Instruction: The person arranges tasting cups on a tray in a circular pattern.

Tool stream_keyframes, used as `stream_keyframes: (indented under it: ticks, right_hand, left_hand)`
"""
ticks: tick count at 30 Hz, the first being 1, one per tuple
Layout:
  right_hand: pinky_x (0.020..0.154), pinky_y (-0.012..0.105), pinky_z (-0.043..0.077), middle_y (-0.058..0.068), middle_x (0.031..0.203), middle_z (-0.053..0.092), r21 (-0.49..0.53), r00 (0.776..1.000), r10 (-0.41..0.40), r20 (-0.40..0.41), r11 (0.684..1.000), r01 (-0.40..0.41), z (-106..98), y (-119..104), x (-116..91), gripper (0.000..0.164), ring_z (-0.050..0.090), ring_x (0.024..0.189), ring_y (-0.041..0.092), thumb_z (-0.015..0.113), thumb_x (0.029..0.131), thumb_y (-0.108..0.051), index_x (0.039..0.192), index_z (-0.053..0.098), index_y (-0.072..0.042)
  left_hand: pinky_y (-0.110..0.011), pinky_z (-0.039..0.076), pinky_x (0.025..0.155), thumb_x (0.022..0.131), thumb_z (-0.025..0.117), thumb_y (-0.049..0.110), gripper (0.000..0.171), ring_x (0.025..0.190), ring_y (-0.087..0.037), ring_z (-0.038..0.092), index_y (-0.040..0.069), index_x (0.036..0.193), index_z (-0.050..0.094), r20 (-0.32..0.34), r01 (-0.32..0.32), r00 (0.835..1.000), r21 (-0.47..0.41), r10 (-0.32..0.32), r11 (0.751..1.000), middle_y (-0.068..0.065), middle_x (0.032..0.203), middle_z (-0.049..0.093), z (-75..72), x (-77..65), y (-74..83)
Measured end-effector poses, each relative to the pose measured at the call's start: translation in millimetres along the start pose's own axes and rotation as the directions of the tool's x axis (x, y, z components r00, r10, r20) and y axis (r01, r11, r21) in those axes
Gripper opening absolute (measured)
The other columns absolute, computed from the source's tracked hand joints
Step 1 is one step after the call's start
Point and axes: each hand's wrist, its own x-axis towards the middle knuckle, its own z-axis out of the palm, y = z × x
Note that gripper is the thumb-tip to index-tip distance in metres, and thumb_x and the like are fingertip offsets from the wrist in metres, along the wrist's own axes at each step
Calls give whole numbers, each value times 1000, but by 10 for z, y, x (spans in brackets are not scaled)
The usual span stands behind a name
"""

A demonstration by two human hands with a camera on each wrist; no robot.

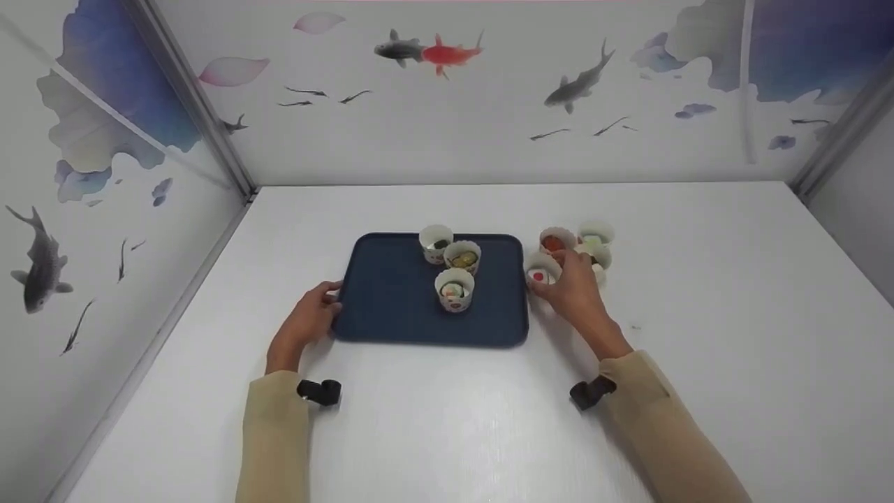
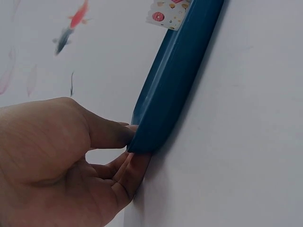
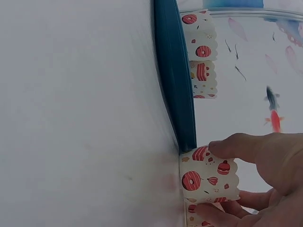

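My left hand (image 1: 307, 321) pinches the left rim of a dark blue tray (image 1: 391, 307), thumb on top and fingers beneath, as the left wrist view shows. Three patterned paper baking cups with small food pieces stand on the tray: a back cup (image 1: 436, 236), a middle cup (image 1: 462, 249) and a front cup (image 1: 454, 297). Just off the tray's right edge, my right hand (image 1: 576, 290) grips another paper cup (image 3: 208, 177) between thumb and fingers. That cup holds a white piece with a red centre.
Behind the right hand stand a cup with red contents (image 1: 557, 237), a cup with pale green contents (image 1: 596, 229) and a partly hidden cup (image 1: 603, 258). The white table (image 1: 447, 426) is bounded by printed panels at the back and sides.
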Motion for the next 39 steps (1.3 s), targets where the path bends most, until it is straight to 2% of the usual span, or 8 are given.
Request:
stream_keyframes:
  ticks: [8, 15, 19, 23, 32, 36, 39]
  right_hand:
    - [113, 52, 38, 29, 142, 37, 9, 1000, 19, -4, 1000, -19, -32, -2, -28, 62, 46, 125, 39, 73, 88, -18, 138, 44, 5]
    - [112, 51, 39, 26, 140, 47, 44, 999, -39, -27, 998, 40, -87, -81, -62, 61, 47, 129, 37, 72, 87, -14, 137, 42, 7]
    - [113, 51, 39, 24, 143, 46, 82, 999, -48, -10, 995, 49, -98, -143, -114, 63, 46, 132, 36, 70, 88, -14, 139, 40, 6]
    - [113, 52, 39, 23, 144, 45, 73, 998, -67, 6, 995, 66, -87, -201, -167, 63, 47, 131, 36, 71, 89, -16, 140, 40, 5]
    - [110, 51, 44, 24, 149, 45, 58, 989, -115, 98, 992, 109, -20, -488, -313, 76, 46, 137, 38, 75, 87, -21, 149, 37, -2]
    - [112, 51, 43, 21, 148, 46, 34, 979, -157, 130, 987, 154, -1, -627, -381, 71, 47, 136, 37, 75, 88, -21, 147, 41, -2]
    - [111, 50, 43, 20, 143, 50, 29, 968, -211, 134, 978, 209, 19, -727, -414, 65, 50, 129, 35, 75, 87, -20, 143, 46, -1]
  left_hand:
    - [-52, 41, 110, 106, 40, 7, 48, 131, -40, 51, 2, 154, 35, -6, 5, 1000, -14, -5, 1000, -29, 143, 49, 17, -8, 4]
    - [-52, 41, 110, 106, 39, 7, 48, 131, -40, 51, 2, 154, 34, -10, -7, 1000, -6, 7, 1000, -29, 143, 49, 12, 3, 18]
    - [-53, 41, 110, 106, 39, 7, 48, 132, -41, 51, 2, 154, 34, -12, -7, 1000, 13, 8, 1000, -29, 143, 49, 19, -3, 32]
    - [-53, 41, 110, 106, 40, 7, 48, 133, -41, 50, 2, 154, 35, -9, -7, 1000, 12, 7, 1000, -29, 144, 49, 26, 0, 28]
    - [-53, 41, 109, 105, 41, 5, 48, 131, -41, 51, 0, 153, 35, -16, -23, 1000, 4, 23, 1000, -31, 142, 50, 12, -19, -3]
    - [-53, 41, 110, 105, 41, 6, 48, 131, -41, 51, 0, 153, 35, -19, -32, 999, 9, 32, 999, -30, 142, 50, 11, -11, -12]
    - [-54, 41, 110, 105, 41, 7, 48, 132, -41, 51, 0, 153, 35, -19, -32, 999, 22, 33, 999, -30, 143, 49, 12, 2, -16]
